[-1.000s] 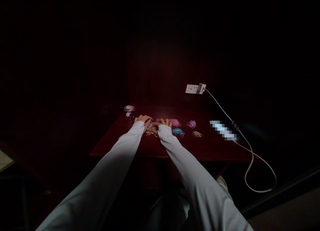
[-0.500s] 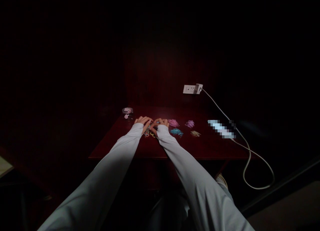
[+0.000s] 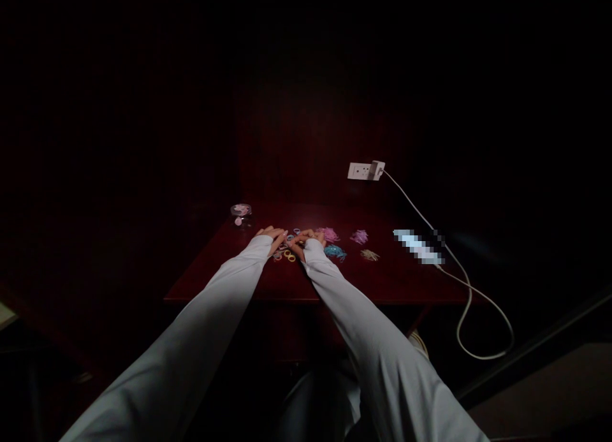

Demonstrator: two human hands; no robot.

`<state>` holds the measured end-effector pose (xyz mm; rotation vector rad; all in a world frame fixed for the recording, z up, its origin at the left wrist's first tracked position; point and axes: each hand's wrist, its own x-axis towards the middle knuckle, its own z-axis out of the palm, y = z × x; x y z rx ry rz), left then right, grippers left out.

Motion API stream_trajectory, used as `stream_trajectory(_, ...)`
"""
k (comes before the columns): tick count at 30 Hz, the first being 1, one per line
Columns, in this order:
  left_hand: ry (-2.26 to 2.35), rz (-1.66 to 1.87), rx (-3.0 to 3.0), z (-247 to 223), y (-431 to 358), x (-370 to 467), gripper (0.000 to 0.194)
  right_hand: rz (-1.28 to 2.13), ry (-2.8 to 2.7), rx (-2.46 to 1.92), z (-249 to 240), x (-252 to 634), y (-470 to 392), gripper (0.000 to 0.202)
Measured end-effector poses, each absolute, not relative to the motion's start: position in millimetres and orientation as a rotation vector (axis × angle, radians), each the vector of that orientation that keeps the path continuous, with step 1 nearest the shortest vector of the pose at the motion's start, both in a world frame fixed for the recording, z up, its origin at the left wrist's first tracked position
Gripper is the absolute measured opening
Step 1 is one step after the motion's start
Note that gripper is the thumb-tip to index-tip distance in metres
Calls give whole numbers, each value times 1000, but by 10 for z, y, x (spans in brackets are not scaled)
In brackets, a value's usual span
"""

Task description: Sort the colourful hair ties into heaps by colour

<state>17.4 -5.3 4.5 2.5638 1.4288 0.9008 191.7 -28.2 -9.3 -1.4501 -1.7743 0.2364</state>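
Observation:
Small coloured bands, some yellow and some blue, lie in a loose pile on the dark red table. At the pile's left side is my left hand, its fingers bent over the bands. My right hand is at the right side, thumb and fingers drawn together, its fingertips close to those of my left hand. Whatever the fingertips hold is too small to make out. Just right of my right hand lie a pink heap and a blue heap of bands.
Farther right are a purple heap and a beige heap. A clear round container stands at the back left. A blurred bright object lies at the right, with a white cable running to a wall socket.
My fingers have shifted slightly, and more blue and yellow bands show between my hands. The whole view has moved a little, so the table's things appear farther left.

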Motion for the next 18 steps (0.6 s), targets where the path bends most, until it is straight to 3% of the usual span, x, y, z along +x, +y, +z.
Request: stream_trajectory(18,1437,866,2482,-151,109,216,45,164,-1755,-1547,-54,1942,-336,25)
